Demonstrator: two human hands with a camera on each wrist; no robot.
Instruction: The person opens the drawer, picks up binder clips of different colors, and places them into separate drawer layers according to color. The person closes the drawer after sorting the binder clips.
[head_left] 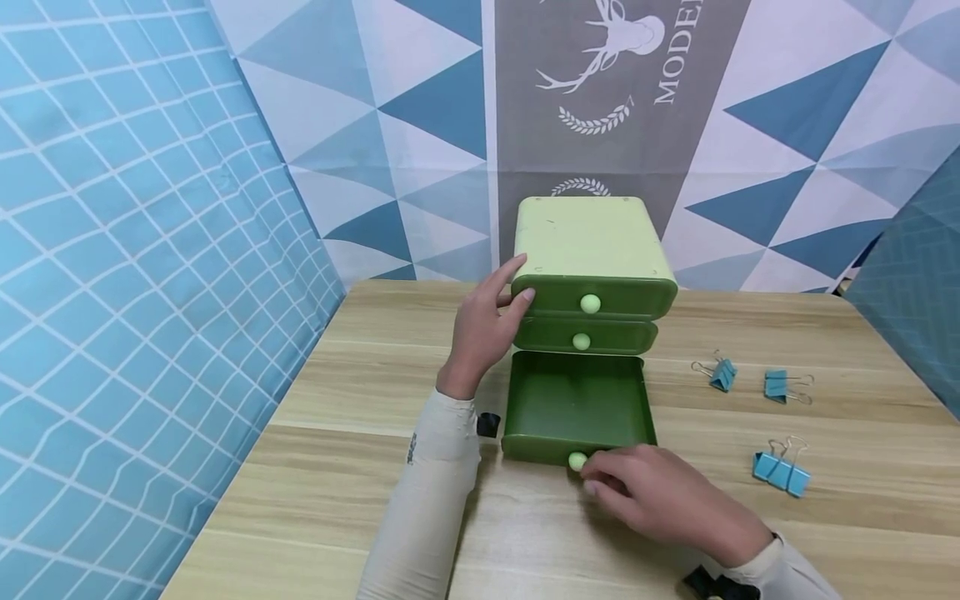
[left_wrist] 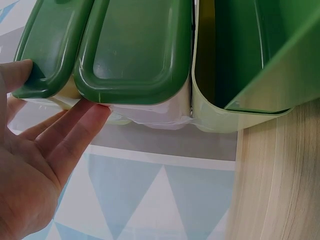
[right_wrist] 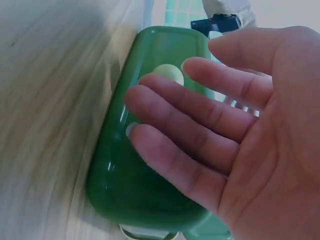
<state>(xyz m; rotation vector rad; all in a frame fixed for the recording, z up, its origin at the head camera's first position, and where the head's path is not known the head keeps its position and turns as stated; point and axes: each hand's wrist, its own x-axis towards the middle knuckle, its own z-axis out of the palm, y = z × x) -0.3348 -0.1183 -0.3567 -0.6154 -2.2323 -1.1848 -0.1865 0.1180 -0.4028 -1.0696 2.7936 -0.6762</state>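
A small desktop drawer cabinet point(head_left: 588, 237) has a pale green top and dark green drawer fronts with round pale knobs. Its bottom drawer point(head_left: 573, 400) is pulled out, its green inside showing. The top drawer point(head_left: 592, 292) and middle drawer point(head_left: 547, 335) are closed. My left hand point(head_left: 483, 329) holds the cabinet's upper left corner, thumb on the top drawer's front and fingers along the side. My right hand point(head_left: 652, 492) is at the bottom drawer's knob point(head_left: 577, 461), its fingers loosely bent; in the right wrist view the fingertips overlap the knob point(right_wrist: 170, 73) without closing round it.
Several blue binder clips lie on the wooden table right of the cabinet: one clip point(head_left: 723, 375) nearest it, another clip point(head_left: 776, 386) farther right, and a larger clip point(head_left: 782, 473) closer to the front. Patterned cloth point(head_left: 427, 150) hangs behind, blue checked cloth point(head_left: 135, 250) at left.
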